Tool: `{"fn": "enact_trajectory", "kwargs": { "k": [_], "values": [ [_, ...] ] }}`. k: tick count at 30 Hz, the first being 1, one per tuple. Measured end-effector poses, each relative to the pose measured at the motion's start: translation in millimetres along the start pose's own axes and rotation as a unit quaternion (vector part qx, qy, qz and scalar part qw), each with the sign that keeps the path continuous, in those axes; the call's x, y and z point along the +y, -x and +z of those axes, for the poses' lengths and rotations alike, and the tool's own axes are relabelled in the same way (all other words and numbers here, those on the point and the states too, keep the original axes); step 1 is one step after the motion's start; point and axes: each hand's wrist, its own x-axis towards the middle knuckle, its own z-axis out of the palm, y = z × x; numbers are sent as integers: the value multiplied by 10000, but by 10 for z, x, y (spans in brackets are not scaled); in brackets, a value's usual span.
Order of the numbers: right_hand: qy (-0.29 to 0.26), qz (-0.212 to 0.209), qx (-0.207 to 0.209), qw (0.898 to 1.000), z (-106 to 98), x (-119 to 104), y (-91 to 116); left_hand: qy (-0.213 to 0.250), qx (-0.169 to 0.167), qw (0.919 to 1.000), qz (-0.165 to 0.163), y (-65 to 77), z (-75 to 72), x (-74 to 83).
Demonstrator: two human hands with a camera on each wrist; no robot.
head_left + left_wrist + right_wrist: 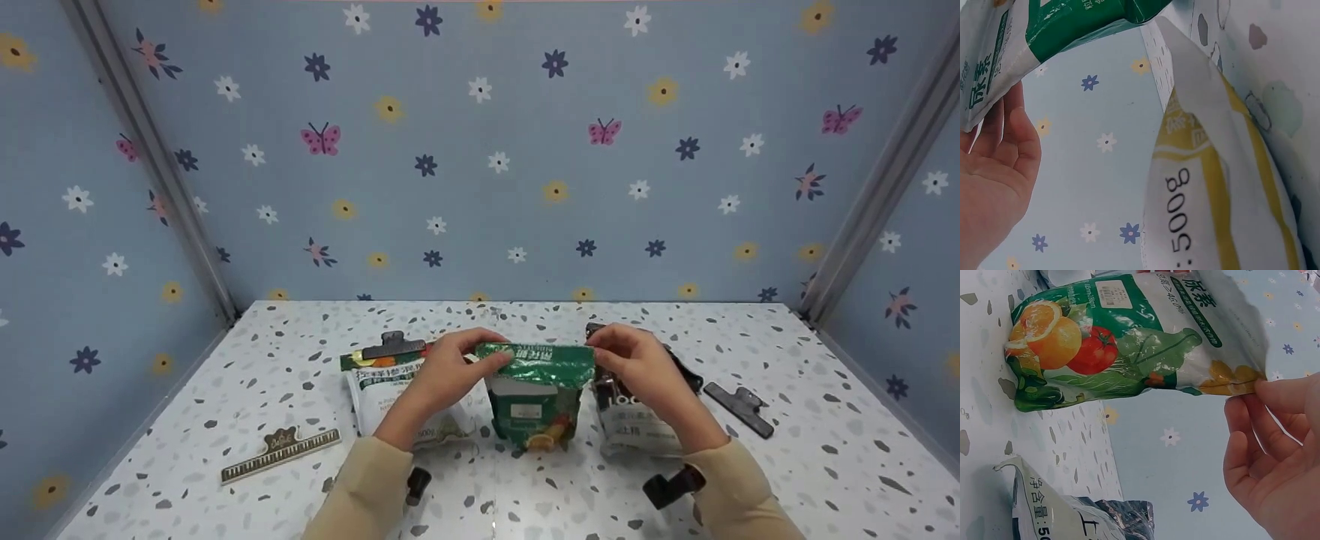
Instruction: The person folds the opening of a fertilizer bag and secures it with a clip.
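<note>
Pinching a green bag (534,401) by its top

Left hand (452,369) and right hand (637,367) each pinch an upper corner; it stands upright on the counter (555,502) between a white bag (390,397) and a dark-topped bag (637,433).

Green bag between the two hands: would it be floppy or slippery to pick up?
The green bag will probably bend easily, as its film wrinkles near the top. It may feel slippery, given the glossy shine.
</note>
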Motion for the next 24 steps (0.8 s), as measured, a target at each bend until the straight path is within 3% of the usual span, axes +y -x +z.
{"fn": "enact_trajectory", "kwargs": {
  "k": [8,14,19,24],
  "values": [
    [-148,65,95,9998,-7,-43,-13,-113,5,9998,147,-28,21,-11],
    [-268,-152,255,9992,38,-137,-27,-173,187,9996,146,-30,18,-10],
    [518,-614,225,9965,142,-171,-37,-116,316,9993,155,-39,58,-25],
    [1452,-1334,153,9802,267,-226,-69,51,381,9992,128,-45,119,-44]
  ]
}}
